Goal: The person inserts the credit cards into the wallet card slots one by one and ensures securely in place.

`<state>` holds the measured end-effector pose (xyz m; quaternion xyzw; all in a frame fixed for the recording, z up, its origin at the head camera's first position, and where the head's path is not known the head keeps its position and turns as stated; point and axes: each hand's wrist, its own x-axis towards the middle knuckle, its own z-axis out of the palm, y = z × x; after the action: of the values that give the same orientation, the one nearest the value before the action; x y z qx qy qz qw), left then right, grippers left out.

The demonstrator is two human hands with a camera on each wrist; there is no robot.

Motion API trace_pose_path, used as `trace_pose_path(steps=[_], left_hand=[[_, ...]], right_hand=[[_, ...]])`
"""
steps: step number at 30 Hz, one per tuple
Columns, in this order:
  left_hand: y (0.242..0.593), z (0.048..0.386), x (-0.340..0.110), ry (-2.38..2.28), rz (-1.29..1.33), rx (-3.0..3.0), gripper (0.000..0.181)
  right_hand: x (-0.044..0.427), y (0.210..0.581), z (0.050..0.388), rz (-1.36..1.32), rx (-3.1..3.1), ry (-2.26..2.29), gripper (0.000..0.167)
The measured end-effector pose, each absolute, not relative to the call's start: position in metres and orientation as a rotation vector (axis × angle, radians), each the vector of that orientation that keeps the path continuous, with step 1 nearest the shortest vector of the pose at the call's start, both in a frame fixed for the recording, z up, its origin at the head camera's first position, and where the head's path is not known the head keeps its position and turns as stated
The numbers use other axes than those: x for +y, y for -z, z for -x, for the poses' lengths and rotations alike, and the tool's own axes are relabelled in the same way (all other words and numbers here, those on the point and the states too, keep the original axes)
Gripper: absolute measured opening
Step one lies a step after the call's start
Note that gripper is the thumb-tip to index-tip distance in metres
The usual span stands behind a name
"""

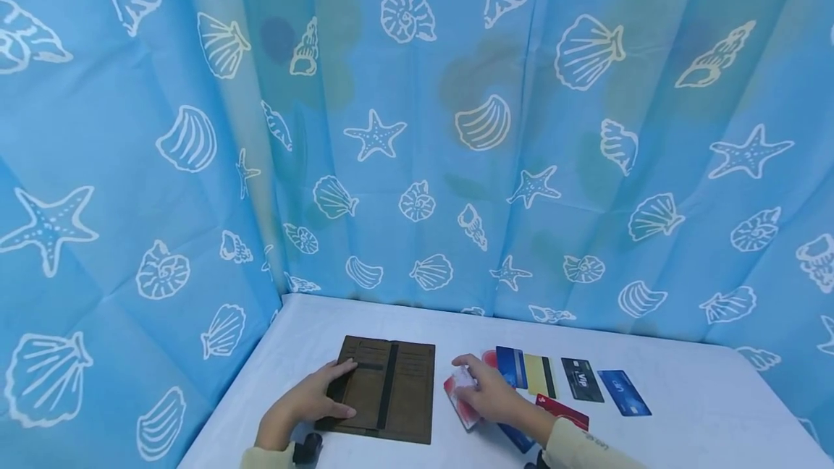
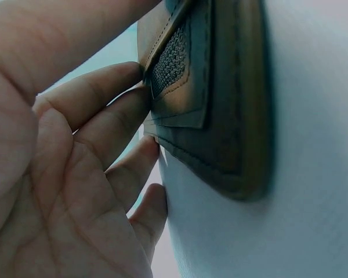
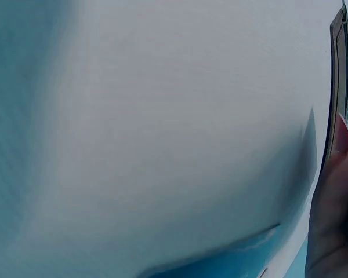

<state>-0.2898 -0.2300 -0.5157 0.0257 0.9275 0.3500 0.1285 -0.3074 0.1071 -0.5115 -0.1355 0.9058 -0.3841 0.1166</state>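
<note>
A brown wallet lies spread flat on the table, card slots and a dark centre band showing. My left hand rests on its left side, thumb near the lower edge and fingers higher up. In the left wrist view, fairly straight fingertips touch the rim of the wallet. To the right of the wallet, my right hand pinches a red-and-white card, tilted at the table; whether more than one card is in the grip I cannot tell. The right wrist view shows only part of that hand.
Several cards lie right of the right hand: a blue card, a yellow card with a black stripe, a black VIP card, a blue card and a red card. A shell-patterned curtain borders the white table.
</note>
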Motion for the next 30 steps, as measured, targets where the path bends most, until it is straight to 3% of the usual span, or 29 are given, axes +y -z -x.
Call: trace_pose_path(steps=[10,30], left_hand=[[0.516,0.286,-0.229,-1.021,-0.070,2.676,0.083],[0.511,0.290,-0.226,-0.961,-0.065,2.720,0.082]], right_hand=[[0.108,0.514,0.307,0.387,2.612,1.216,0.060],[0.111,0.507,0.323,0.437,2.680,1.321,0.059]])
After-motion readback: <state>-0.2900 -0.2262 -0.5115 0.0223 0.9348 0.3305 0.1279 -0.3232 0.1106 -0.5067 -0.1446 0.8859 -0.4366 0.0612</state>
